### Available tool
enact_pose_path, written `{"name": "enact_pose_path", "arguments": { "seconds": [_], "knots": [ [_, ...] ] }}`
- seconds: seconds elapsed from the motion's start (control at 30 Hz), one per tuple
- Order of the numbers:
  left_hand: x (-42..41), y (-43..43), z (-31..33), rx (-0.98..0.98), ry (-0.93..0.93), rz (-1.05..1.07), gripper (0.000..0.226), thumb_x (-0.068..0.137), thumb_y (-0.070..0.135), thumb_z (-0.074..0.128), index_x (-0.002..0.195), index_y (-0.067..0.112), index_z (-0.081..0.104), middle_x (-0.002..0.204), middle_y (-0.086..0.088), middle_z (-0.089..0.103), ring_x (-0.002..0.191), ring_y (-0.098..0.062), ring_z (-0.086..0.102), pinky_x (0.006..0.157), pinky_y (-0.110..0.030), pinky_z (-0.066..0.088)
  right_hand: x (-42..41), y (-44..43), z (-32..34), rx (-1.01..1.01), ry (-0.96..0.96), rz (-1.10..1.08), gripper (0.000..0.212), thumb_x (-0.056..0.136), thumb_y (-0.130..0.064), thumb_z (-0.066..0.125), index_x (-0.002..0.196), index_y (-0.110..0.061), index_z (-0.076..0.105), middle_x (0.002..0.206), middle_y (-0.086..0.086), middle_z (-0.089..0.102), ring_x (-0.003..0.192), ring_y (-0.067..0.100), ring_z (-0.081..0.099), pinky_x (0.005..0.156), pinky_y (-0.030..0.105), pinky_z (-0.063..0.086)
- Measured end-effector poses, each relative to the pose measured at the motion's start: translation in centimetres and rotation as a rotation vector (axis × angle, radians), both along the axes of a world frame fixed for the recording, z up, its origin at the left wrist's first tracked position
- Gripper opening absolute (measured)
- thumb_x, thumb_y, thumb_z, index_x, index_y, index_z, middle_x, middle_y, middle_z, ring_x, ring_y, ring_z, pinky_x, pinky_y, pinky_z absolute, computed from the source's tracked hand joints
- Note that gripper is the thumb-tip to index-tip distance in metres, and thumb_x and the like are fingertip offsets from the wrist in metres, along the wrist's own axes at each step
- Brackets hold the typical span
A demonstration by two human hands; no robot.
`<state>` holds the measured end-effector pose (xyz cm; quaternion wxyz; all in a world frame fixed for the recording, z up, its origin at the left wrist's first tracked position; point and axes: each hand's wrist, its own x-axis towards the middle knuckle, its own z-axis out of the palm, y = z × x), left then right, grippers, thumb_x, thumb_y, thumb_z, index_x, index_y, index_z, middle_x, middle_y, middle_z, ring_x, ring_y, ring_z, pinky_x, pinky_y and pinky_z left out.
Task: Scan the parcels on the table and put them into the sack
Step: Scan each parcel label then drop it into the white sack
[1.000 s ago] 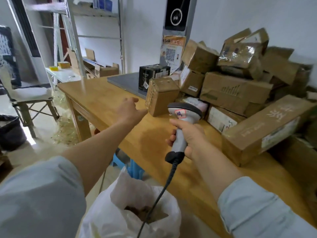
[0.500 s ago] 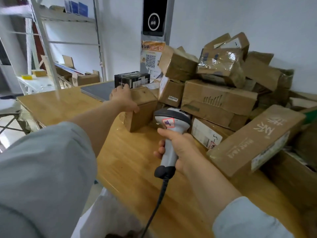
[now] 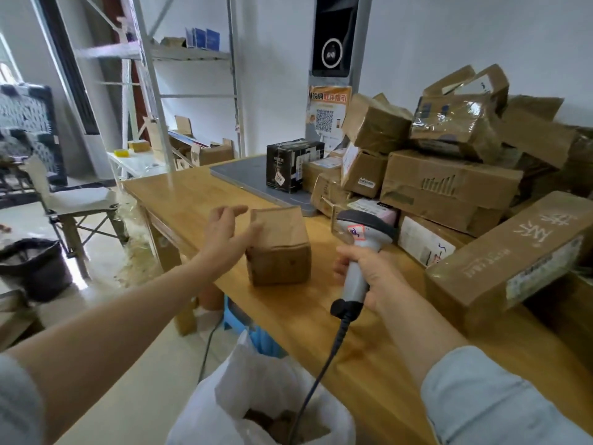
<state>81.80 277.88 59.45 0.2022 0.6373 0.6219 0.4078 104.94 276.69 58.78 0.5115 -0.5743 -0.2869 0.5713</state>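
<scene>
parcel up front: a small brown box (image 3: 279, 248) stands upright on the bench (image 3: 192, 197), near its front edge and apart from the heap. my left hand (image 3: 224, 236) is at the box's left face, fingers (image 3: 236, 211) spread and loose, thumb against the cardboard, not wrapped round it. it's a bit blurred. my right hand (image 3: 372, 277) grips the scanner (image 3: 362, 232) by its handle, fingers curled tight round it, with the head pointing away from me just to the right of the small box. the dark cable (image 3: 321, 374) drops from the handle across the mouth of the white sack (image 3: 256, 390), which sits open below the bench edge with brown cardboard showing inside. right of the scanner, the heap of parcels (image 3: 449, 181) is stacked against the wall, with a long box (image 3: 513, 255) lying tilted at its near side. behind the small box, a black carton (image 3: 293, 163) stands on a grey mat (image 3: 240, 175).
</scene>
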Motion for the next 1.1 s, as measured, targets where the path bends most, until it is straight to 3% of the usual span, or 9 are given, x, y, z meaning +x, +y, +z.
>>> {"name": "enact_pose_path", "arguments": {
  "seconds": [0.1,0.2,0.27,0.33,0.47,0.63,0.7,0.9,1.1],
  "knots": [
    [0.4,0.0,1.0,-0.271,-0.233,0.154,0.053,0.095,0.054,0.045,0.122,0.010,0.056,0.126,-0.007,0.050,0.119,-0.027,0.047,0.107,-0.045,0.038,-1.6,-0.3,0.0,0.026,-0.039,-0.026,0.045,0.070,-0.020,0.082,0.109,-0.010,0.063,0.099,0.011,0.068,0.084,0.024,0.063,0.070,0.037,0.051],
    [1.3,-0.5,1.3,-0.404,-0.367,0.155,0.030,0.097,0.036,0.053,0.080,0.011,0.052,0.090,-0.006,0.053,0.093,-0.022,0.051,0.093,-0.040,0.050,-3.1,-0.7,0.4,0.055,-0.004,0.009,0.042,0.073,-0.018,0.081,0.111,-0.009,0.065,0.097,0.011,0.067,0.080,0.024,0.061,0.067,0.035,0.049],
    [1.6,-0.6,1.0,-0.404,-0.360,0.138,0.018,0.096,0.028,0.057,0.086,0.012,0.056,0.095,-0.010,0.060,0.086,-0.020,0.056,0.078,-0.035,0.055,-4.0,-1.1,0.6,0.051,0.020,0.050,0.043,0.072,-0.018,0.081,0.110,-0.006,0.065,0.096,0.014,0.067,0.080,0.027,0.062,0.072,0.040,0.054],
    [1.3,-1.0,1.0,-0.351,-0.329,0.139,0.022,0.095,0.025,0.058,0.113,0.013,0.055,0.108,-0.011,0.062,0.084,-0.019,0.060,0.063,-0.029,0.054,-4.5,-1.5,0.8,0.063,0.024,0.078,0.048,0.069,-0.018,0.083,0.111,-0.006,0.065,0.100,0.016,0.069,0.087,0.032,0.065,0.084,0.047,0.055],
    [0.1,-1.4,1.6,-0.287,-0.118,0.165,0.030,0.097,0.032,0.054,0.120,0.012,0.057,0.092,-0.004,0.058,0.079,-0.018,0.058,0.075,-0.037,0.057,-5.1,-2.1,1.5,0.123,0.036,0.113,0.043,0.069,-0.014,0.082,0.108,-0.009,0.064,0.100,0.016,0.071,0.094,0.033,0.067,0.087,0.050,0.054],
    [0.5,-2.4,3.5,-0.496,0.025,0.135,0.084,0.073,0.075,0.057,0.123,0.008,0.052,0.108,-0.008,0.055,0.097,-0.024,0.054,0.073,-0.032,0.044,-6.9,-2.9,2.2,0.186,0.041,0.222,0.038,0.073,-0.014,0.080,0.107,-0.011,0.066,0.102,0.011,0.073,0.097,0.028,0.069,0.087,0.047,0.055],
    [0.3,-2.6,3.7,-0.501,0.016,0.151,0.082,0.075,0.068,0.064,0.128,0.007,0.047,0.109,-0.008,0.053,0.097,-0.024,0.053,0.074,-0.032,0.045,-7.2,-3.2,2.3,0.206,0.078,0.206,0.033,0.075,-0.010,0.078,0.106,-0.011,0.066,0.100,0.009,0.074,0.093,0.025,0.071,0.086,0.042,0.056],
    [-2.7,-3.3,3.1,-0.525,-0.394,0.056,0.065,0.071,0.039,0.080,0.121,0.010,0.050,0.107,-0.010,0.065,0.099,-0.023,0.063,0.093,-0.040,0.053,-5.6,-5.1,2.6,0.141,0.108,0.176,0.021,0.080,-0.017,0.074,0.098,-0.009,0.067,0.082,0.009,0.073,0.074,0.020,0.069,0.078,0.046,0.058],
    [-4.9,-4.9,4.7,-0.497,-0.380,0.035,0.057,0.071,0.040,0.077,0.118,0.014,0.057,0.113,-0.013,0.064,0.108,-0.030,0.059,0.099,-0.052,0.046,-5.0,-7.3,2.9,0.117,0.026,0.244,0.016,0.082,-0.020,0.073,0.084,-0.007,0.063,0.060,0.006,0.063,0.049,0.016,0.056,0.051,0.030,0.050]
  ]
}}
